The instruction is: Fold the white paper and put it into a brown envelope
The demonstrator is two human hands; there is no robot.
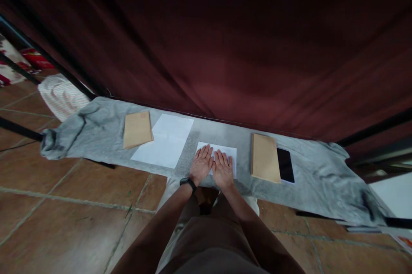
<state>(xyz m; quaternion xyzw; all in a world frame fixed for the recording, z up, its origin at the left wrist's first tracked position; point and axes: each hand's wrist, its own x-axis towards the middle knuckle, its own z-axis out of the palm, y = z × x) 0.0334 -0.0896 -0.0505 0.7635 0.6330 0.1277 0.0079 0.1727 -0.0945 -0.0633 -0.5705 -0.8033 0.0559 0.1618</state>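
Observation:
A small white sheet of paper [230, 153], perhaps folded, lies on the grey cloth in front of me. Both palms rest flat on it, side by side with the thumbs close together. My left hand [201, 163] covers its left part, fingers stretched out; a dark band is on that wrist. My right hand [222, 169] presses on the middle, its fingers slightly spread. Left of my hands is a larger white sheet [167, 141] with a crease across it. One brown envelope stack [137, 129] overlaps that sheet's left edge. To the right, another brown envelope stack [265, 158] partly covers a dark-screened phone [286, 165].
The grey cloth [322, 175] covers a long narrow table, wrinkled at both ends. A dark red curtain [219, 72] hangs along its back edge. Black metal bars [19, 130] stand at the sides. Below is a brown tiled floor [80, 218]. A striped cloth [64, 95] hangs at left.

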